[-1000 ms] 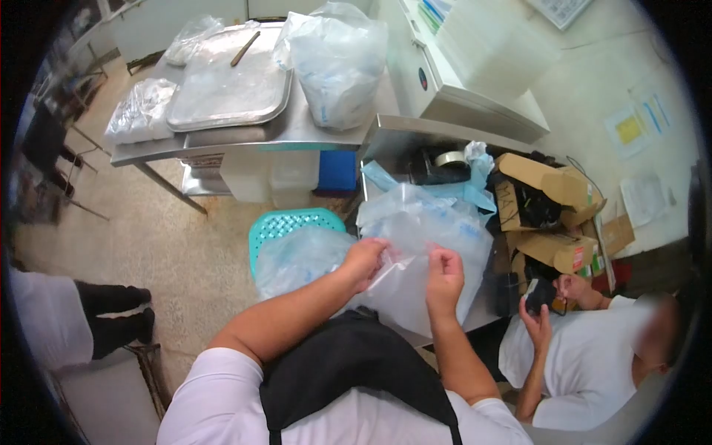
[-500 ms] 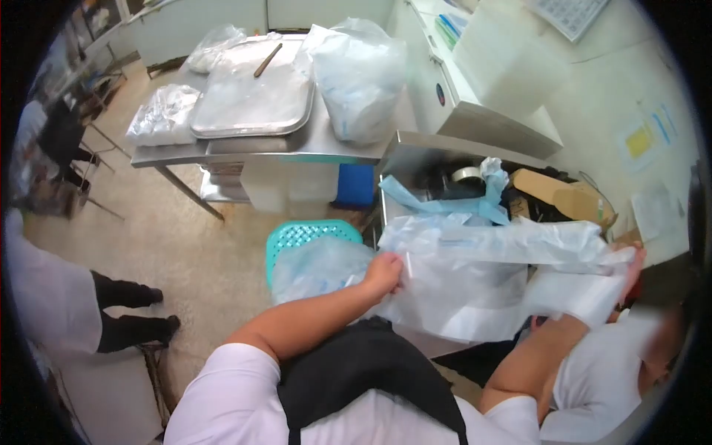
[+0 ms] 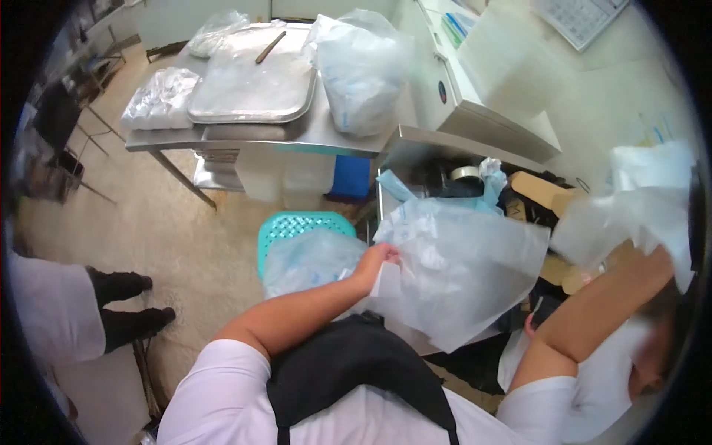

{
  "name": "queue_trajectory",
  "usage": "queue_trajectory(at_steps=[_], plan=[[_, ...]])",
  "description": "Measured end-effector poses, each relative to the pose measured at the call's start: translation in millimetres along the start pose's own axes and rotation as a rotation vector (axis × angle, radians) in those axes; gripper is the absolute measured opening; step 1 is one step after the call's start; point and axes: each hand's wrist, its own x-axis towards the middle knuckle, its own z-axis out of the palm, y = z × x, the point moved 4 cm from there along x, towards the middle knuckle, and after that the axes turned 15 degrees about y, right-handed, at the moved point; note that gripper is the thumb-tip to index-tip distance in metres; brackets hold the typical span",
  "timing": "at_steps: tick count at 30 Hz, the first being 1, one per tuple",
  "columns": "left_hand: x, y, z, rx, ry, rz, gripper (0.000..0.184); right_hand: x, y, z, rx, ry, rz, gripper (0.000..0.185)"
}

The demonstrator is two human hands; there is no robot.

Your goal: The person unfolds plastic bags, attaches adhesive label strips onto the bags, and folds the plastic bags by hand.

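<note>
My left hand is closed on the left edge of a translucent plastic bag, which spreads flat over the metal worktop in front of me. Out at the far right, my right hand is raised with more plastic bags bunched in it. Those bags are smeared by motion and hide most of its fingers. A gap separates them from the bag at my left. Beneath and behind that bag lies a strip of blue plastic.
A steel table ahead carries a metal tray with a wooden-handled tool, and a full plastic bag. A turquoise basket stands below left. One person stands left; another is close at right.
My right hand has swung up and to the right, carrying plastic with it. The plastic once stretched between my hands now shows as separate pieces. My left hand has hardly moved.
</note>
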Motion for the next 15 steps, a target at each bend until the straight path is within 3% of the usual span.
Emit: queue_trajectory(at_steps=[3,4,6,9,12,14,15], plan=[[-13,24,-10,0.134,-0.007,0.129,0.032,46,-19,37,-0.221,0.08,-0.673,0.04],[-16,31,-11,0.141,0.014,0.153,0.035,58,-22,43,-0.22,0.057,-0.651,0.04],[-24,41,-13,0.159,0.059,0.2,0.043,51,-31,47,-0.195,-0.047,-0.412,0.041],[-32,70,-18,0.291,0.172,0.519,0.055,-5,-65,46,-0.198,-0.258,0.135,0.041],[-46,135,-35,0.014,0.171,0.612,0.066,-85,-130,63,-0.076,-0.539,0.798,0.042],[-67,199,-40,-0.197,-0.002,0.742,0.069,-130,-185,98,0.449,-0.632,1.351,0.043],[-69,217,-40,-0.235,0.004,0.781,0.065,-143,-207,117,0.586,-0.638,1.513,0.043]])
